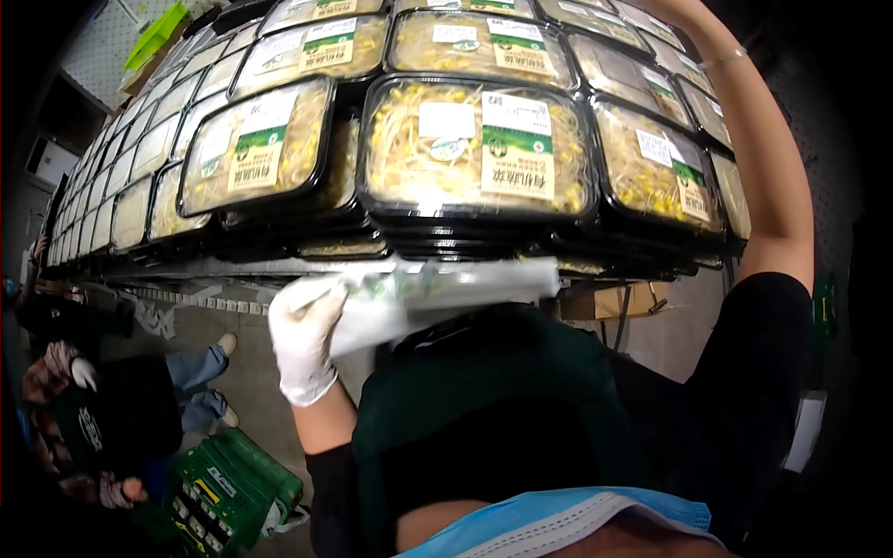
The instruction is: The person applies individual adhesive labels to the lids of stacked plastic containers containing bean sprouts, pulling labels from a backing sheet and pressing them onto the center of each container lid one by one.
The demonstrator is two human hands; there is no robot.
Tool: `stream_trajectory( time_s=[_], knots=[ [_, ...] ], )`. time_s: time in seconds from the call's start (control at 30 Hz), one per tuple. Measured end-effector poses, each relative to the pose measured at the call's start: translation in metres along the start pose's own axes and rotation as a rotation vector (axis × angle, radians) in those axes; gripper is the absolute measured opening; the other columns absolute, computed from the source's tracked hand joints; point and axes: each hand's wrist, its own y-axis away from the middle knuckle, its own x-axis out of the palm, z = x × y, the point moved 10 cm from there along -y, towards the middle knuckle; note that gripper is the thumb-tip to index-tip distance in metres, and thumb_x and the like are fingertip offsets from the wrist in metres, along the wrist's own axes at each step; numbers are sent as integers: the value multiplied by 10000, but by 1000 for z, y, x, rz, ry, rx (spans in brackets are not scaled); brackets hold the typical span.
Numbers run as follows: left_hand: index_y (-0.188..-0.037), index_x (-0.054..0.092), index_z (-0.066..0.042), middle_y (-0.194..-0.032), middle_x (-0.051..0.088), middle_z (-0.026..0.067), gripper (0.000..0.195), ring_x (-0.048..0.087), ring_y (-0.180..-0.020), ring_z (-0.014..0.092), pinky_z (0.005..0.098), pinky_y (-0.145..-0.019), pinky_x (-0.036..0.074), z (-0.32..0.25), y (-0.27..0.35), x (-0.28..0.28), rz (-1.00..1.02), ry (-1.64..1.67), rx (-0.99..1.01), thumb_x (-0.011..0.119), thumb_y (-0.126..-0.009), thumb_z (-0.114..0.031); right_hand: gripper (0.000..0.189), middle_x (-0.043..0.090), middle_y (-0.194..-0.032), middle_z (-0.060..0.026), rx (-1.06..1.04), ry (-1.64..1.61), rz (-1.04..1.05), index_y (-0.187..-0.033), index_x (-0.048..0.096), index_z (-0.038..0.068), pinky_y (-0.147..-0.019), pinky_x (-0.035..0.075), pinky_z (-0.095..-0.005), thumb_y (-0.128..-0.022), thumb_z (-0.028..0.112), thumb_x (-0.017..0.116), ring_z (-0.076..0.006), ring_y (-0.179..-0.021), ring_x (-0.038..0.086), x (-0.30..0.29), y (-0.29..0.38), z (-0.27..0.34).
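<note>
My left hand (pixel 307 338), in a white glove, grips a pale strip of label sheets (pixel 453 286) with green print, blurred, in front of the table edge. Beyond it stands a stack of black trays with clear lids; the top tray (pixel 398 167) holds yellow-headed bean sprouts and bears a green and beige label and a white sticker. Left of it, another sprout tray (pixel 209 185) rests tilted. My right arm reaches forward over the trays at the right. Of my right hand (pixel 680 21), only the part just past the bracelet shows; its fingers are cut off by the top edge.
Rows of stacked trays (pixel 157 136) run far to the left. A person (pixel 104 418) in a dark apron stands at the lower left beside a green crate (pixel 241 481). A cardboard box (pixel 614 301) sits below the table. A bright green bin (pixel 157 35) is at upper left.
</note>
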Motion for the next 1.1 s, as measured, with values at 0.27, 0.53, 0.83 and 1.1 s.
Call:
stream_trajectory(
  time_s=[0.27, 0.53, 0.83, 1.1],
  knots=[
    [-944, 528, 18, -823, 580, 50, 189, 474, -645, 48, 176, -588, 397, -14, 1, 59, 213, 186, 66, 574, -777, -56, 366, 514, -1018, -130, -523, -509, 405, -1072, 486, 29, -811, 403, -340, -724, 77, 587, -295, -933, 498, 27, 168, 235],
    [-857, 573, -18, -766, 581, 15, 122, 501, -656, 49, 181, -585, 406, 1, 12, 66, 255, 107, -55, 610, -769, -94, 356, 509, -907, -92, -334, -287, 173, -1011, 500, 28, -642, 456, -323, -661, 17, 565, -257, -806, 508, 45, 192, 251],
    [-823, 567, -17, -747, 563, 2, 92, 491, -666, 56, 181, -595, 401, 16, 3, 73, 278, 249, -62, 606, -762, -75, 244, 457, -721, -21, -484, 7, 26, -840, 541, 76, -446, 410, -229, -603, 133, 525, -152, -614, 453, 40, 211, 260],
    [-730, 498, -2, -738, 542, 42, 82, 558, -745, 116, 227, -730, 465, 20, 0, 101, 329, 285, 8, 545, -793, -25, 169, 534, -679, -19, 106, -630, -104, -770, 568, 44, -552, 395, -223, -752, 210, 593, -76, -613, 479, -27, 132, 62]
  ],
)
